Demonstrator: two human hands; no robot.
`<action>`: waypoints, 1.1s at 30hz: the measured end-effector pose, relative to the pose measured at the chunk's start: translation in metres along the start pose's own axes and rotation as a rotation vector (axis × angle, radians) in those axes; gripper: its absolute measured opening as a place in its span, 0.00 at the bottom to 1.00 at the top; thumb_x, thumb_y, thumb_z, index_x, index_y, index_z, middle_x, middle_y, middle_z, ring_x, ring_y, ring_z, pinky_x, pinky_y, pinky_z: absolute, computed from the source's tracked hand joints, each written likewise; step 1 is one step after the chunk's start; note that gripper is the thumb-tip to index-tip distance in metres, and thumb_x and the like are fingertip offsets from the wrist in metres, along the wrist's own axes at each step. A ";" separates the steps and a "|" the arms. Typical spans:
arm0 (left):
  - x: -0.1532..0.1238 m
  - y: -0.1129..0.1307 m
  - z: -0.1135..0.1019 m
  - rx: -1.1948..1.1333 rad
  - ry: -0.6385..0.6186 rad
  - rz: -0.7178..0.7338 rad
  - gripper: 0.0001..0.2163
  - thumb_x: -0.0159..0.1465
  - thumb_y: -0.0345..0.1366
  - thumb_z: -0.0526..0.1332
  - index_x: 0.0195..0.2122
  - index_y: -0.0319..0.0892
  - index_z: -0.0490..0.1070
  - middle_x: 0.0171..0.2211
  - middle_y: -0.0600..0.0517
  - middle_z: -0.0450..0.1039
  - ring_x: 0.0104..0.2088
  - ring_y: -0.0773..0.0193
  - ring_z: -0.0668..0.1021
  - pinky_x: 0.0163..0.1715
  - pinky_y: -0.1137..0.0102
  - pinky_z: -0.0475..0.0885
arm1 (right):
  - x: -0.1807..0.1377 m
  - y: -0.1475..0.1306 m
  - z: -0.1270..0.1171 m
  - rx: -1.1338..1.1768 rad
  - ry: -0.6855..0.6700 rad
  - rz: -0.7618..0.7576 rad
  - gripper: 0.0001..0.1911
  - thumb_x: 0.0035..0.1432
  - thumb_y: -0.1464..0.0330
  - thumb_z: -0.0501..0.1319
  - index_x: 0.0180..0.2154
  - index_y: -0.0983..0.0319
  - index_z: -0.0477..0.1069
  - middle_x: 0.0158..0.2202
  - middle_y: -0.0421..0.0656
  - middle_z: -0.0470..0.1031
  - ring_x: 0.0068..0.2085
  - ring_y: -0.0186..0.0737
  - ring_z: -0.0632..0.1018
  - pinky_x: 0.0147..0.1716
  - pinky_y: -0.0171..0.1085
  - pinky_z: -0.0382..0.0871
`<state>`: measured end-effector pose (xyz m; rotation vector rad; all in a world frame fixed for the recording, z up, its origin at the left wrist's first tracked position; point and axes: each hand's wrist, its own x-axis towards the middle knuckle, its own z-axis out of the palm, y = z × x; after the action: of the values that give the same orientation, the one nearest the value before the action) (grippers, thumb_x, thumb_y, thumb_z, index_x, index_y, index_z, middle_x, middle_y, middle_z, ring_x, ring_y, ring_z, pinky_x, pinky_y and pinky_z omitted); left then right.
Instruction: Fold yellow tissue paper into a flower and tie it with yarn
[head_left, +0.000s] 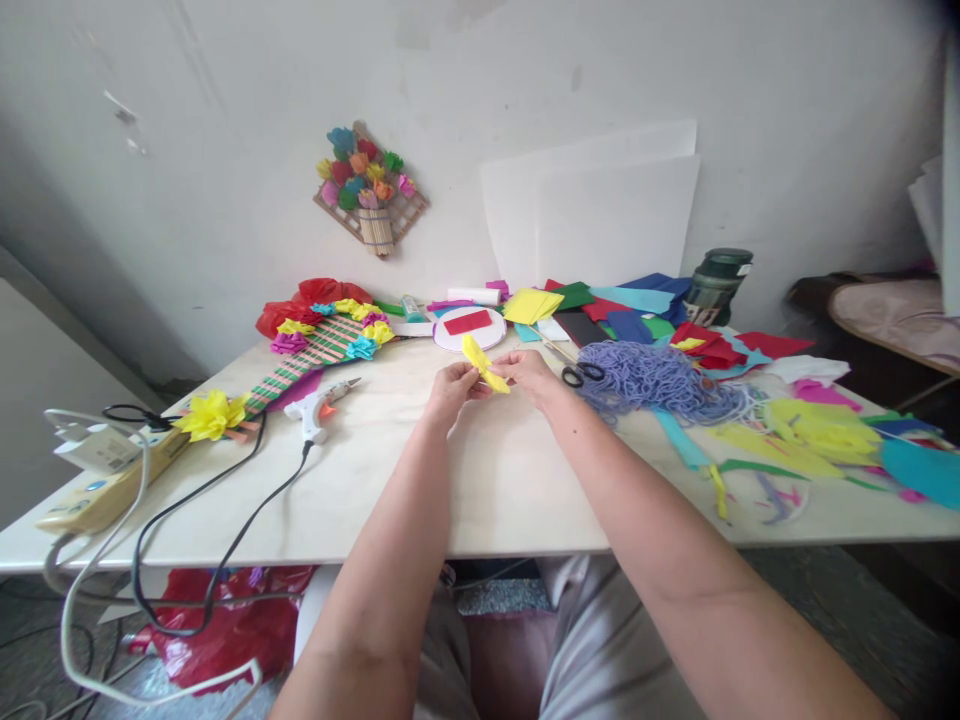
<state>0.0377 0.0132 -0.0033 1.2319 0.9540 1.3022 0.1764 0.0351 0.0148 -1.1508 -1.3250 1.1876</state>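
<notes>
A small piece of yellow crepe paper (480,362), gathered at its middle, is held up over the table between my two hands. My left hand (454,388) pinches it from the left. From the right, the fingers of my right hand (526,372) are closed on its other side. Just behind sits a white oval disc (491,337) with a red rectangle (466,322) on it. Black-handled scissors (582,375) lie right of my right hand, beside a heap of purple yarn (652,378).
A white glue gun (309,410) and a striped, paper-flowered fan shape (319,350) lie left. A power strip (112,490) with cables sits at the left edge. Coloured paper (536,305), yellow scraps (817,430) and a dark green jar (718,288) occupy the right.
</notes>
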 end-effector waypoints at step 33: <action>0.001 -0.001 -0.003 -0.002 -0.041 0.078 0.14 0.50 0.43 0.63 0.28 0.36 0.66 0.23 0.50 0.71 0.23 0.68 0.75 0.21 0.75 0.67 | 0.004 0.012 0.011 -0.186 -0.034 -0.247 0.14 0.48 0.63 0.58 0.34 0.64 0.76 0.28 0.39 0.75 0.32 0.36 0.74 0.32 0.32 0.65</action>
<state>0.0354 0.0150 -0.0046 1.3010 0.8828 1.3329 0.1657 0.0391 0.0031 -1.0635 -1.5803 0.9229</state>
